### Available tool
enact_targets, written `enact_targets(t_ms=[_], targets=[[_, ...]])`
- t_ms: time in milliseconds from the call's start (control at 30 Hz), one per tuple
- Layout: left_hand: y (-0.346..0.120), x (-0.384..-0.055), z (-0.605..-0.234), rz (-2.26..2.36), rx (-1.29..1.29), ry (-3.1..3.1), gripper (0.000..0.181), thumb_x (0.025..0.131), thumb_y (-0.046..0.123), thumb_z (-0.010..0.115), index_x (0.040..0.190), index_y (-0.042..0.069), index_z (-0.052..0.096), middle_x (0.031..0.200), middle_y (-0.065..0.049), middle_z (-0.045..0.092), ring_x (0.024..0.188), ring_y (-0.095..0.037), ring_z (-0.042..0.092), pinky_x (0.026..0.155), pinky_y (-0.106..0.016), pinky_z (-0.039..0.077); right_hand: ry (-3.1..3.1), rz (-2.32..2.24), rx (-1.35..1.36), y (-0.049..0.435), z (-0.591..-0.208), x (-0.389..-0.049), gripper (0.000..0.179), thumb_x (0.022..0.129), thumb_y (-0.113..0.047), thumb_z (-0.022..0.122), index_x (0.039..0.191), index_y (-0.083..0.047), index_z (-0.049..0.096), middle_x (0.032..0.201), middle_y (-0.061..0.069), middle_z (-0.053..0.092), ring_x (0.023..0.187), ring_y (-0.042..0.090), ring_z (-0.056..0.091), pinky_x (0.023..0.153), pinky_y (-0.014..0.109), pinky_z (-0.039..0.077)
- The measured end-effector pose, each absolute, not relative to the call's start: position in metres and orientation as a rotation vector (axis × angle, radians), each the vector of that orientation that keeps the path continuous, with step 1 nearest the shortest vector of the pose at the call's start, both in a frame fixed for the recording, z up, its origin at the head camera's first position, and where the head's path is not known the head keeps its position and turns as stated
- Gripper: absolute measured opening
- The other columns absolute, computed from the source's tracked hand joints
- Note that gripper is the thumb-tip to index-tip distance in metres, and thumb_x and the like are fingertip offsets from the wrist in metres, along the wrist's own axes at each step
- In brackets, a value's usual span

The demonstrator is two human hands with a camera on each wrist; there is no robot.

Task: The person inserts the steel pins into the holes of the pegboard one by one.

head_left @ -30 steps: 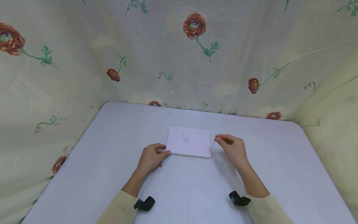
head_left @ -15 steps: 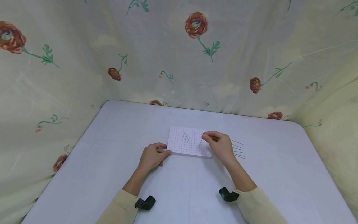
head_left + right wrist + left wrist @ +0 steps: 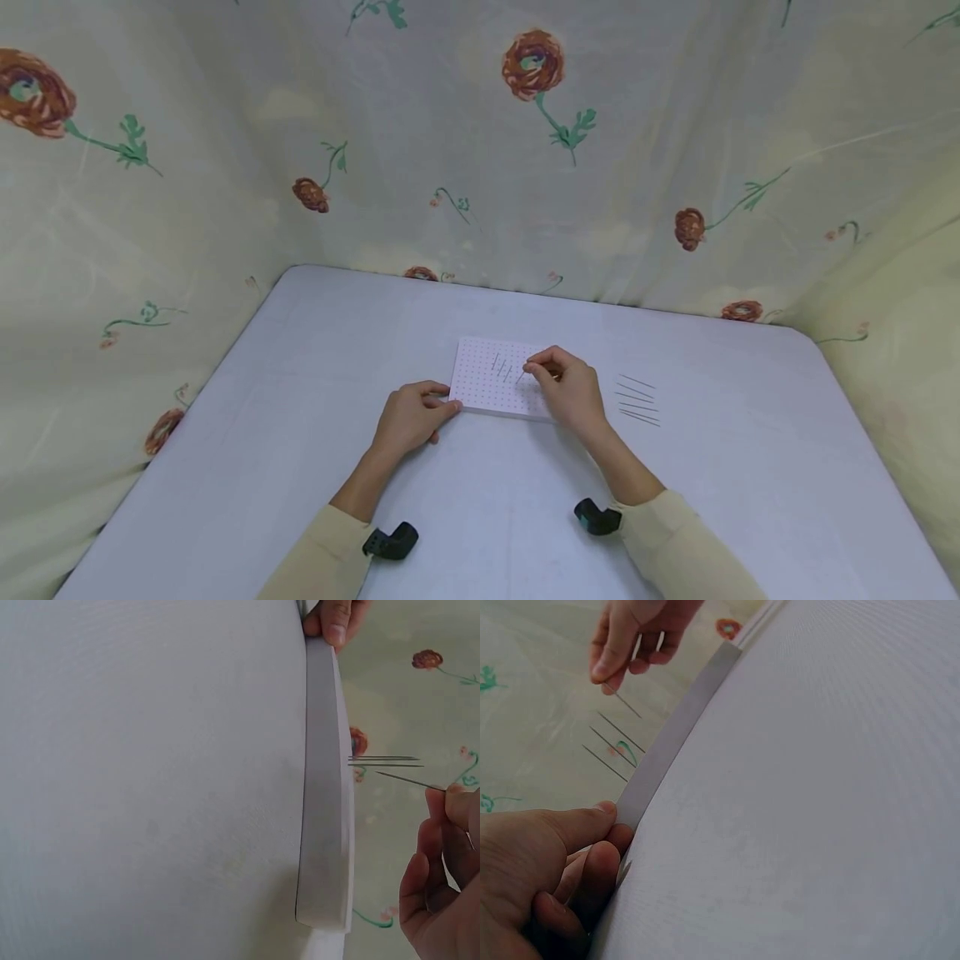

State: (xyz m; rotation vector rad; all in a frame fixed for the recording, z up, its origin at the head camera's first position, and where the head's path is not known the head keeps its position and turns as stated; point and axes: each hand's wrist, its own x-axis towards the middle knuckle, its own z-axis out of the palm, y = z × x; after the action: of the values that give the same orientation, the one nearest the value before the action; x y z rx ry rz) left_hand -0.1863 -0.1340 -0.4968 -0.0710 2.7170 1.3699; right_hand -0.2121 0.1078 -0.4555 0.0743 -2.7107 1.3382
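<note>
A white pegboard [image 3: 480, 393] with rows of small holes lies on the table. Three thin metal pins [image 3: 501, 367] stand upright in its upper middle. My left hand [image 3: 408, 421] grips the board's near left corner, thumb at the front side and fingers at the left edge. Above the board, my right hand [image 3: 570, 393] pinches another thin metal pin [image 3: 520, 377] between thumb and fingertips. In the right wrist view, this pin [image 3: 409, 781] tilts beside the standing ones, its lower tip apart from the board's surface.
Several loose pins [image 3: 637, 400] lie in a row on the white tabletop [image 3: 480, 500], right of the board. A flowered curtain [image 3: 420, 150] hangs behind the table and along both sides.
My right hand has moved left from beside the board to above it, carrying the pin toward the standing ones. The loose pins on the right came into view. My left hand stays put.
</note>
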Motion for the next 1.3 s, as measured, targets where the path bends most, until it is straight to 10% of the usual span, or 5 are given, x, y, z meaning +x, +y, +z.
enact_targets(t_ms=[1300], targets=[[-0.135,-0.186,-0.495,1.356,-0.089,2.702,0.043,0.092,0.032,0.076,0.126,0.007,0.069,0.082,0.0,0.078,0.043,-0.012,0.058,0.054,-0.026,0.042,-2.894,1.2,0.041,0.112,-0.468,-0.206,0.013,0.097,-0.021,0.069,0.108,-0.015,0.072,0.102,0.003,0.075,0.091,0.019,0.066,0.081,0.032,0.049]])
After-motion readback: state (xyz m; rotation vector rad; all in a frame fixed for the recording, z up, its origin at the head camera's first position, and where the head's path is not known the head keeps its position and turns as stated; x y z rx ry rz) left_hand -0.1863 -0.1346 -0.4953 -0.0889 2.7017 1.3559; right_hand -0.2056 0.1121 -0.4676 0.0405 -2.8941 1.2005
